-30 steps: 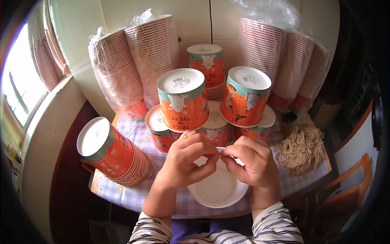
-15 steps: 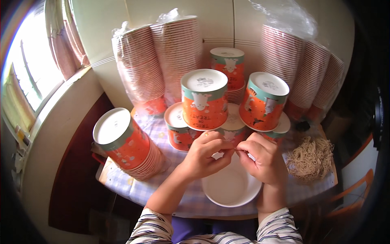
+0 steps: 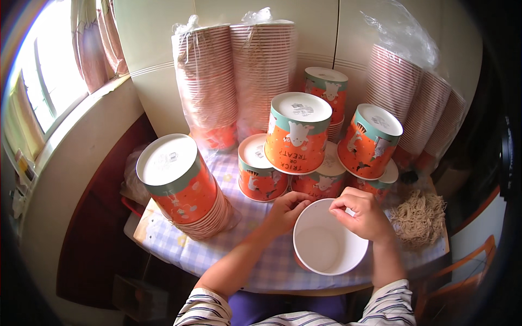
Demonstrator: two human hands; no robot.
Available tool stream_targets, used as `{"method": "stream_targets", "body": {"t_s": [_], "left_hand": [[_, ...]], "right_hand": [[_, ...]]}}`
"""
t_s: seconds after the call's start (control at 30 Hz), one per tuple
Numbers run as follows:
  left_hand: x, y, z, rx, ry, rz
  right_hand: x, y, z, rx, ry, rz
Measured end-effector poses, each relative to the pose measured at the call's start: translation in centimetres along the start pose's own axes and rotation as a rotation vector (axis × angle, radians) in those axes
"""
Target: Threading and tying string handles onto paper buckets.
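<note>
In front of me a white-lined paper bucket (image 3: 326, 244) stands with its opening up, tilted toward me. My left hand (image 3: 288, 213) is at its far-left rim, with thumb and forefinger pinched together and the other fingers curled. Over the right side of the rim, my right hand (image 3: 361, 213) has its fingertips pinched together above the opening. Anything between the fingers of either hand is too small to make out. Just beyond, upside-down orange and green paper buckets are piled up, one (image 3: 299, 136) resting on others below.
At the left leans a nested stack of orange buckets (image 3: 185, 185). Tall bucket stacks (image 3: 206, 81) in clear plastic stand at the back left, and more wrapped stacks (image 3: 394, 81) at the back right. A tangle of beige string (image 3: 420, 218) lies on the checked tablecloth (image 3: 239, 255) to the right.
My hands were pinched together above the bucket and have moved apart: the left down to the far-left rim, the right over the right side. The view has shifted somewhat.
</note>
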State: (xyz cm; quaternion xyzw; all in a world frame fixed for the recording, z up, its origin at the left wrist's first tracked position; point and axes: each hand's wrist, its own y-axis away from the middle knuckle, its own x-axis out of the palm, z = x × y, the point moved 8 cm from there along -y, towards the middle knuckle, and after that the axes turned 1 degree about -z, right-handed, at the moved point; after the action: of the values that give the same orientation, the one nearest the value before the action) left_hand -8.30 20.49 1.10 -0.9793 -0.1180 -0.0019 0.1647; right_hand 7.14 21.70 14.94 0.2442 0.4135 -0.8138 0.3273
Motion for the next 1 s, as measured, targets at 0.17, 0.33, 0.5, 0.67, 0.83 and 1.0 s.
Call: {"method": "stream_targets", "body": {"t_s": [0.17,0.33,0.5,0.67,0.83,1.0], "left_hand": [[0.7,0.0,1.5,-0.089,0.042,0.091],[1.2,-0.1,1.6,-0.102,0.161,0.127],[1.3,0.1,1.0,-0.072,0.138,0.142],[1.3,0.6,0.2,-0.045,0.131,0.143],[0.8,0.1,0.6,-0.092,0.134,0.130],[0.1,-0.2,0.4,-0.125,0.156,0.158]], "right_hand": [[1.2,0.5,-1.4,0.140,-0.024,0.124],[1.5,1.6,-2.8,0.209,-0.014,0.104],[2.4,2.2,-3.2,0.142,0.083,0.099],[3.3,2.1,-2.9,0.059,0.103,0.123],[3.3,1.8,-2.5,0.055,0.089,0.152],[3.2,1.2,-2.2,0.113,0.096,0.150]]}}
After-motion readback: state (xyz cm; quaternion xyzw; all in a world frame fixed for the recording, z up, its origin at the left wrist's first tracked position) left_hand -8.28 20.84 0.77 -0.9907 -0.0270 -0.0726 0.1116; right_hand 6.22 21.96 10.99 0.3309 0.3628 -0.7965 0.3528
